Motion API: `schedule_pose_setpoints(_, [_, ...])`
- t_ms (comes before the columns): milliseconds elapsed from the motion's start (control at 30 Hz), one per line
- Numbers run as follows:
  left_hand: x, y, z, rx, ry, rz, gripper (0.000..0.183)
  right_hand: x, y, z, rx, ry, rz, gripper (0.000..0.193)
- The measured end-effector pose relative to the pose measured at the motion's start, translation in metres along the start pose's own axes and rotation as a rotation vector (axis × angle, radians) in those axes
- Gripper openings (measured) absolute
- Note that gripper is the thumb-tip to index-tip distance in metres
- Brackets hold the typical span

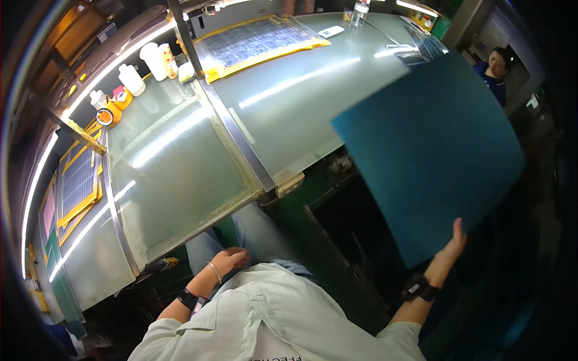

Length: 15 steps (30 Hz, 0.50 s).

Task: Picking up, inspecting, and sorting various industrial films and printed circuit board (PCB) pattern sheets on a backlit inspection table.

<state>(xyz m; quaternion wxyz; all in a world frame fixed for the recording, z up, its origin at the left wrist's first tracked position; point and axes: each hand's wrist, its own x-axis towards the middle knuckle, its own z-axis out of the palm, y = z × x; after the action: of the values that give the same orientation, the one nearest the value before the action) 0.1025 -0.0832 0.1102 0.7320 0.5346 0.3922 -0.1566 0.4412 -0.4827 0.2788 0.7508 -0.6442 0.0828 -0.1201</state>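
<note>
A large blue-green sheet point(433, 156) held up at the person's right side by one hand.
The right hand point(450, 245) grips the sheet's lower edge, thumb raised; the sheet's upper part covers the right end of the glass table point(180, 174) from view. The left hand point(232, 259) lies by the jeans point(259, 231), fingers loosely curled; whether it holds anything cannot be told. At the table's far side stand a white bottle point(131, 80) and a tape roll point(105, 116); a co-worker point(495, 69) appears beyond the sheet.
</note>
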Motion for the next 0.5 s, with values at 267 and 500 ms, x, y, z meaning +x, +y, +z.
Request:
schedule_pose_setpoints(267, [-0.005, -0.025, -0.013, -0.048, 0.000, 0.002, 0.040, 0.002, 0.015, -0.080, -0.413, 0.191, -0.198, 0.037])
schedule_pose_setpoints(500, [-0.009, -0.024, -0.027, -0.016, 0.064, -0.089, 0.045, 0.014, 0.102, -0.077, -0.637, 0.207, -0.167, 0.030])
